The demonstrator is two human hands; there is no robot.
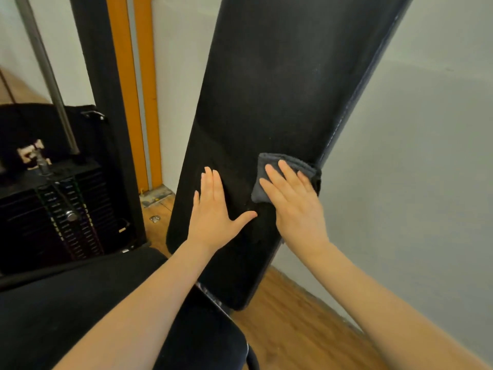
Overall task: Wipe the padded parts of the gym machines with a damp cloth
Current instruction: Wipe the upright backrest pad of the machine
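Pressing a folded grey cloth [286, 177] flat against the black backrest [266, 89] near its right edge, the right hand [293, 206] has straight fingers, while the left hand [216, 214] rests spread-open beside it.

Soft, even indoor light fills the frame — no hard shadows and no single visible source. The pale wall [426, 156] on the right is brightest, fading greyer toward the lower right. The black back pad [266, 89] shows only a faint sheen along its right edge. The lower left is dim, the weight stack [61, 214] murky and slightly blurred. Straight lines bow near the edges — wide-angle distortion.
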